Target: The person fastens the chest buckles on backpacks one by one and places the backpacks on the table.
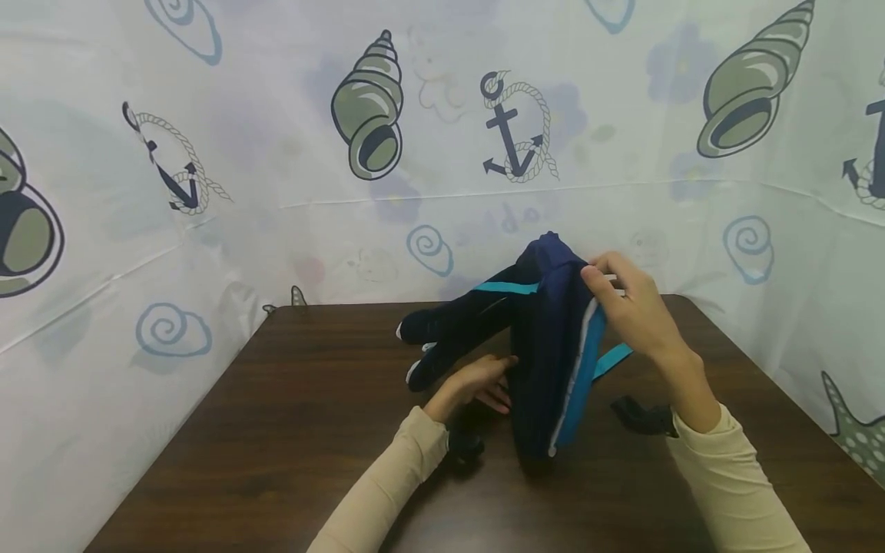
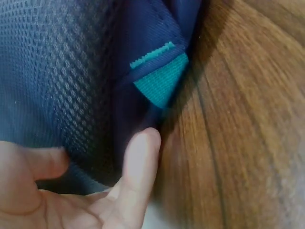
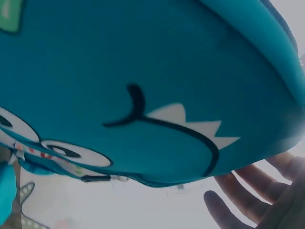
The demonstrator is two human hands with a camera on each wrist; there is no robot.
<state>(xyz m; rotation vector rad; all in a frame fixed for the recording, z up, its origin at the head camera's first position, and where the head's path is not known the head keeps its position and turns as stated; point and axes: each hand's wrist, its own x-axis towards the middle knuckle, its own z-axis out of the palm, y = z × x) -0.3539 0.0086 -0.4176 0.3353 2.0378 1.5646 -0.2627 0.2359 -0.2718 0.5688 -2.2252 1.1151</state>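
A child's backpack (image 1: 553,338) stands tilted on the table, navy at the back and blue in front, its padded shoulder straps (image 1: 456,330) hanging left. The front panel (image 3: 119,62) in the right wrist view carries a cartoon face with eyes and white teeth. My right hand (image 1: 636,307) pinches the bag's upper right edge, thumb towards me. Low on the strap side, my left hand (image 1: 484,380) touches the bag with extended fingers. In the left wrist view, this hand (image 2: 105,195) lies against the mesh back panel (image 2: 81,86), near a teal webbing tab (image 2: 164,81).
The dark wooden table (image 1: 276,430) reaches back to a patterned cloth backdrop (image 1: 276,115) with shells and anchors. A teal strap end (image 1: 611,360) sticks out right of the bag. Dark wrist-worn devices (image 1: 643,416) sit near both sleeves.
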